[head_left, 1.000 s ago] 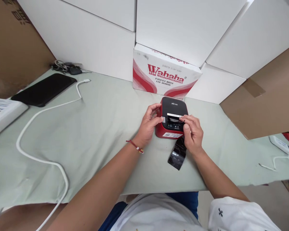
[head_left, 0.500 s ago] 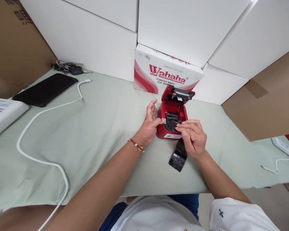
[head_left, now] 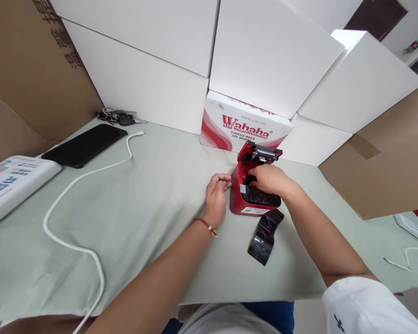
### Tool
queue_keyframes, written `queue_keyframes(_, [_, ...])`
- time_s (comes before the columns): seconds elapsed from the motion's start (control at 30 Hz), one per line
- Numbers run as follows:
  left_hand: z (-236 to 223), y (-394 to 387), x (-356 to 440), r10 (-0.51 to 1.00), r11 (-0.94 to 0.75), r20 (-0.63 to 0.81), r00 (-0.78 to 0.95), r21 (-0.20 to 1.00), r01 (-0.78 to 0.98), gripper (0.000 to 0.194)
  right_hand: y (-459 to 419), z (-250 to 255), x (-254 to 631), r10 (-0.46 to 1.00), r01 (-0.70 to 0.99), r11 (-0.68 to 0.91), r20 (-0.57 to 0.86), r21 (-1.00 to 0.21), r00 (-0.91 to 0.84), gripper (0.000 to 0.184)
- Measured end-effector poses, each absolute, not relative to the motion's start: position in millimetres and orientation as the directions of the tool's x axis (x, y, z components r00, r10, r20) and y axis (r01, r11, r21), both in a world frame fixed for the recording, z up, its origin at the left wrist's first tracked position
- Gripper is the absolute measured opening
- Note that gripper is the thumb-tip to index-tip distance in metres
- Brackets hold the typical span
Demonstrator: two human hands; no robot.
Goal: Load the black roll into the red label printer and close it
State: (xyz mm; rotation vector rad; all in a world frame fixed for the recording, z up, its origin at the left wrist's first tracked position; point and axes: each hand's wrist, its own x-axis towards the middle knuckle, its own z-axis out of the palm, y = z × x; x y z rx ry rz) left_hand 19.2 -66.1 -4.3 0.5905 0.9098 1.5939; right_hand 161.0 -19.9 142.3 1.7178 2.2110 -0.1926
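A small red label printer (head_left: 239, 204) stands on the cloth-covered table with its lid (head_left: 245, 149) raised. Inside its front part lies black material, and a glossy black strip (head_left: 262, 245) hangs out over the front onto the cloth. My right hand (head_left: 269, 178) reaches into the printer from the right; its fingertips are hidden in the compartment, so what they hold cannot be seen. Beside the printer's left wall is my left hand (head_left: 216, 197), fingers loosely bent, their tips at or just short of the red side. Nothing shows in it.
Behind the printer a Wahaha carton (head_left: 244, 125) leans against white boxes (head_left: 160, 79). To the left lie a black phone (head_left: 85, 144), keys (head_left: 120, 117), a white cable (head_left: 73, 246) and a white device (head_left: 19, 185). Brown cardboard (head_left: 379, 162) stands at the right.
My right hand has moved from the black strip at the front edge into the printer's interior. My left thumb has come off the printer's rim. The view has shifted.
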Motion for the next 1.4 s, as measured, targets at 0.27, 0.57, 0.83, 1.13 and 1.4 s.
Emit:
queue_keyframes(0.27, [0,-73,14,0.984,-0.029,-0.056,-0.167,0.884,-0.467,0.003,-68,182,184,0.966,0.981,0.189,-0.188,0.039,-0.179,0.034])
queue_keyframes(0.57, [3,-73,16,0.996,0.011,-0.047,-0.078,0.913,-0.409,0.005,-104,203,310,0.906,0.999,0.051,-0.421,0.018,-0.038,0.025])
queue_keyframes(0.83, [3,-75,13,0.996,0.025,-0.056,-0.072,0.928,-0.373,0.006,-110,122,278,0.918,0.992,0.069,-0.381,-0.110,-0.106,0.043])
queue_keyframes(1.13, [5,-76,11,0.996,0.031,-0.062,-0.071,0.928,-0.372,0.006,-127,157,271,0.756,0.901,0.229,-0.515,-0.369,-0.403,0.026])
queue_keyframes(1.4, [4,-76,11,0.996,0.037,-0.066,-0.063,0.924,-0.381,0.003,-77,182,228,0.930,0.889,0.334,-0.041,-0.313,-0.365,0.040])
